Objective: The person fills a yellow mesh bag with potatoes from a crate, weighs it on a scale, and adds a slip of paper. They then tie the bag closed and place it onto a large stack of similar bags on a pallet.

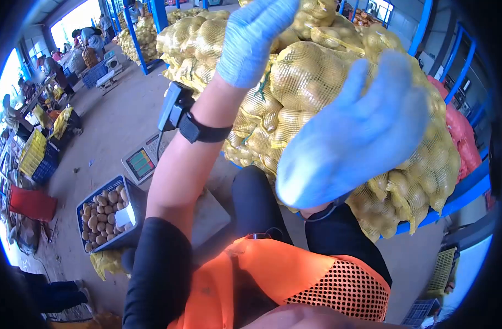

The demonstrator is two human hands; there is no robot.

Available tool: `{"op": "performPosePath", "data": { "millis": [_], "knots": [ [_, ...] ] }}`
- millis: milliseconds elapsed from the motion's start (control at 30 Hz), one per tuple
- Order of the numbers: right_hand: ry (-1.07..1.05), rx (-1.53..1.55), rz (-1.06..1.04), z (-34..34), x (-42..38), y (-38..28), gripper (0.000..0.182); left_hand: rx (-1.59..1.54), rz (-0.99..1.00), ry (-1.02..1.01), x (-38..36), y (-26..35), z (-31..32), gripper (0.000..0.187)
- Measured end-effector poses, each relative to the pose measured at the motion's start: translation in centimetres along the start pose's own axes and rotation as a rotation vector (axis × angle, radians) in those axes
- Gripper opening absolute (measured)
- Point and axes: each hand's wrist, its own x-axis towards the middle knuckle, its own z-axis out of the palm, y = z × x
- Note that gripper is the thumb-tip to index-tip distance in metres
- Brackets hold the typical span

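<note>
Both hands wear light blue gloves and are raised in front of a large pile of yellow mesh bags [306,77] filled with round, potato-like produce. My left hand [254,41] is near the top centre, its fingers stretched up toward the frame's edge, with nothing seen in it. A black strap with a small device [177,104] sits on the left wrist. To the right, my right hand [355,131] is blurred by motion, fingers spread and nothing in it, in front of the bags.
At lower left a blue crate [127,230] of loose potatoes stands by a scale display [141,164]. Pink bags [462,131] and a blue frame [459,200] are at right. Several people work at the far left, near a yellow crate [34,151] and a red bag [31,203].
</note>
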Motion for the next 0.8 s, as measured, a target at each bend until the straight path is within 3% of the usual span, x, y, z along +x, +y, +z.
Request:
{"op": "performPosePath", "data": {
  "millis": [33, 67, 100, 133, 233, 333, 400, 467, 533, 633, 700, 767, 800],
  "knots": [
    [-0.009, 0.088, -0.069, 0.0, -1.7, 0.5, 0.062, 0.154, 0.017, 0.07, 0.2, -0.4, -0.4, 0.055],
    [-0.179, 0.085, -0.031, -0.9, -2.5, 0.7, 0.068, 0.155, 0.012, 0.068, -0.6, -0.3, -0.6, 0.055],
    [-0.347, 0.085, 0.009, -1.6, -3.1, 0.8, 0.074, 0.228, -0.123, 0.136, -2.3, 0.0, -0.6, 0.042],
    [-0.387, 0.136, 0.091, -1.2, -3.9, 0.7, 0.072, 0.301, -0.26, 0.204, -4.2, 0.3, -0.9, 0.029],
    [-0.423, 0.201, 0.276, -0.2, -8.0, 0.5, 0.068, 0.44, -0.429, 0.194, -10.6, -0.3, -3.4, 0.026],
    [-0.565, 0.251, 0.629, 1.1, -10.6, -1.5, 0.067, 0.234, -0.836, 0.432, -18.3, 1.1, -7.3, 0.024],
    [-0.629, 0.172, 0.61, 2.1, -13.3, -1.7, 0.06, 0.237, -0.95, 0.593, -24.1, 2.0, -10.4, 0.027],
    [-0.578, 0.269, 0.775, 3.4, -15.7, -2.7, 0.058, 0.226, -1.069, 0.794, -29.8, 4.6, -12.5, 0.028],
    [-0.665, 0.283, 0.871, 3.4, -17.7, -3.9, 0.06, 0.157, -1.195, 0.928, -36.2, 7.7, -14.5, 0.026],
    [-0.882, 0.254, 0.976, 3.4, -21.7, -4.6, 0.057, 0.301, -1.263, 1.128, -44.4, 13.0, -16.9, 0.026],
    [-0.977, 0.211, 0.992, 2.9, -24.2, -4.4, 0.056, 0.333, -1.263, 1.4, -51.7, 14.8, -19.8, 0.02],
    [-1.11, 0.052, 1.089, 2.0, -27.7, -2.8, 0.054, 0.345, -1.282, 1.526, -58.2, 17.3, -22.4, 0.016],
    [-1.125, 0.03, 1.15, 1.1, -29.1, -2.1, 0.054, 0.52, -1.345, 1.603, -60.4, 18.4, -23.5, 0.018]
  ]
}}
